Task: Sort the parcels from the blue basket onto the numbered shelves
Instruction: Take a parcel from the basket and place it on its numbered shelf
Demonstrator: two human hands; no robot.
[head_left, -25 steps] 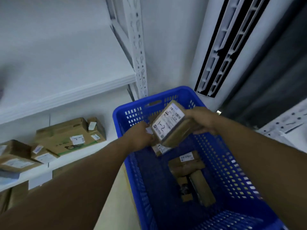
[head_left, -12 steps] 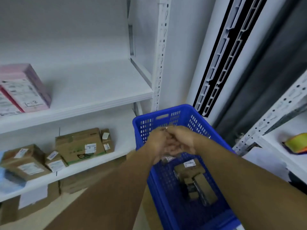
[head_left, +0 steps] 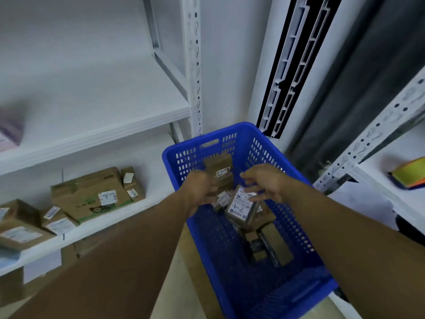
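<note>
Head view, reference point: blue basket (head_left: pixel 271 295).

- Left hand (head_left: pixel 202 188): fingers curled in a fist round the lower part of a small brown parcel (head_left: pixel 218 168). The parcel stands roughly upright, inside the basket's far end and above its floor. A small white label faces the camera.
- Right hand (head_left: pixel 264 183): over the middle of the basket, fingers loosely spread and near straight, not curled round anything. The fingertips lie over the top end of the parcel marked 1-2 (head_left: pixel 241 209). Whether they touch it cannot be told.
- The parcel marked 1-2 is inside the basket, tilted, label side up, just beside the left hand's parcel and lower than it. It leans on the other parcels beneath it.
- Loose parcels (head_left: pixel 276 246): brown, on the basket floor, nearer the camera than the marked one. The exact count is unclear — dark and partly blurred.
- Left of the basket, lower shelf (head_left: pixel 147 203): a large carton (head_left: pixel 89 194) with a small box (head_left: pixel 132 184) touching its basket-side end; further boxes sit farther left.
- Left of and above the basket, upper shelf (head_left: pixel 103 107): white board, with a blurred pinkish box (head_left: pixel 9 132) at the frame edge.
- Right of the basket, on another rack — a yellow-orange object (head_left: pixel 410 173), too blurred to identify.
</note>
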